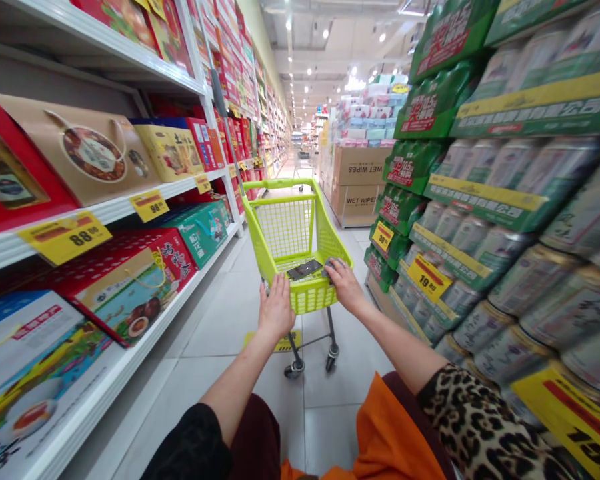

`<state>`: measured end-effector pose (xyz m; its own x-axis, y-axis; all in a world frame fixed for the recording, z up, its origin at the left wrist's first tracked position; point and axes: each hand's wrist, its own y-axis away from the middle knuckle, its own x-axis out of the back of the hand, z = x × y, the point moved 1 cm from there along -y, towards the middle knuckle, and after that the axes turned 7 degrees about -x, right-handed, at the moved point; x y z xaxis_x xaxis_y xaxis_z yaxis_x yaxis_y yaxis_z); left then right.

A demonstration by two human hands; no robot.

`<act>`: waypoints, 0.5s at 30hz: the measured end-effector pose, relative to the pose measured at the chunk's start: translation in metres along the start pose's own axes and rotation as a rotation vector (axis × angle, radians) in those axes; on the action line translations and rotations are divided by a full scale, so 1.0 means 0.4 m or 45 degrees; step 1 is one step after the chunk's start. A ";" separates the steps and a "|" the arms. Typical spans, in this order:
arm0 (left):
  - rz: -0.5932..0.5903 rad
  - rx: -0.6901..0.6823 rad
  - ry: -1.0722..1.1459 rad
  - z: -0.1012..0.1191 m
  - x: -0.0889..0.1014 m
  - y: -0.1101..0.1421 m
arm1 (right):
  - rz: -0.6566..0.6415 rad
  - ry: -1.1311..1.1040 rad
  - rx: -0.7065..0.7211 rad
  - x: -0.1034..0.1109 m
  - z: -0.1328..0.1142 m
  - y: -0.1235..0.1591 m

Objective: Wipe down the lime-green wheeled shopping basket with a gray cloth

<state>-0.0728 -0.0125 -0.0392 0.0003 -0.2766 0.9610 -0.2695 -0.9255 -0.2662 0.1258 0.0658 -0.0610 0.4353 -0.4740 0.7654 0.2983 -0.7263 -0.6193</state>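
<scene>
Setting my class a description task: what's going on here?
In a store aisle, a person's left hand rests on the near rim of a green cart; the right hand covers part of something grey, too small to identify. A phone lies at the cart's near end. Boxes stand on the left, cans on the right.

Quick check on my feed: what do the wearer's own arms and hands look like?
The left hand and right hand are ungloved, with forearms uncovered. The left sleeve looks black; the right sleeve shows a tan-and-black leopard print. I see no watch or bracelet.
</scene>
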 end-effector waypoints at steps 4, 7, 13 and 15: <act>0.010 -0.117 0.066 0.044 0.013 -0.010 | 0.023 0.042 -0.090 0.011 0.067 -0.006; 0.006 -0.177 0.094 0.087 0.015 -0.022 | 0.027 0.068 -0.160 0.023 0.103 -0.012; 0.021 -0.259 0.086 0.172 0.007 -0.042 | 0.023 -0.047 -0.106 0.031 0.082 0.008; -0.013 -0.324 0.069 0.183 0.012 -0.051 | 0.029 -0.130 -0.037 0.028 0.055 0.021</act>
<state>0.0031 -0.0141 -0.0348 -0.0454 -0.2469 0.9680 -0.5031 -0.8315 -0.2356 0.1519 0.0651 -0.0615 0.5267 -0.4384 0.7283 0.2631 -0.7306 -0.6301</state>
